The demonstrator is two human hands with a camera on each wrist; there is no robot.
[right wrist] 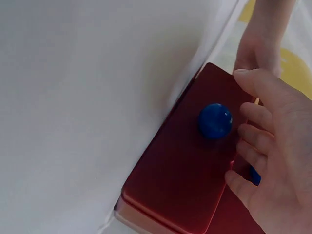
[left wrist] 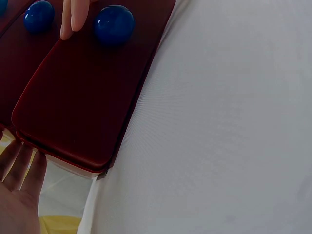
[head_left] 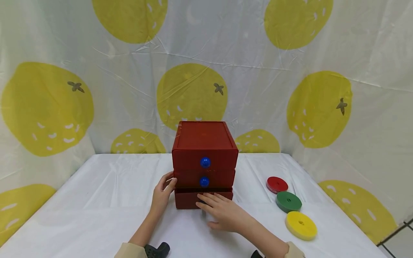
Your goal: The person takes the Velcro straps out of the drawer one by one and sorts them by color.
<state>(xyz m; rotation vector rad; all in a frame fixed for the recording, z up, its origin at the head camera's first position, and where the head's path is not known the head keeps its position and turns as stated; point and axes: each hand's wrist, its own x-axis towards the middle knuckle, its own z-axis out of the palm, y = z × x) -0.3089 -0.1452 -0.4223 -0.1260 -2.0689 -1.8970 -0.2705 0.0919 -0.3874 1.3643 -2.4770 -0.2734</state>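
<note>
A dark red chest (head_left: 204, 143) of three drawers stands mid-table, with blue knobs (head_left: 205, 162) on the upper two. My left hand (head_left: 164, 191) lies flat against the chest's left side, fingers straight. My right hand (head_left: 219, 209) rests with its fingers stretched out on the front of the bottom drawer (head_left: 185, 200), hiding its knob in the head view. In the right wrist view the fingers (right wrist: 258, 146) lie loosely beside that knob (right wrist: 215, 120) without closing on it. In the left wrist view a fingertip (left wrist: 72, 22) touches the drawer front (left wrist: 83, 97) next to the knob (left wrist: 113, 24).
Three flat discs lie in a row right of the chest: red (head_left: 276, 184), green (head_left: 288, 201) and yellow (head_left: 300, 225). A white cloth covers the table (head_left: 96, 186). A lemon-print curtain (head_left: 193, 89) closes in the back and both sides.
</note>
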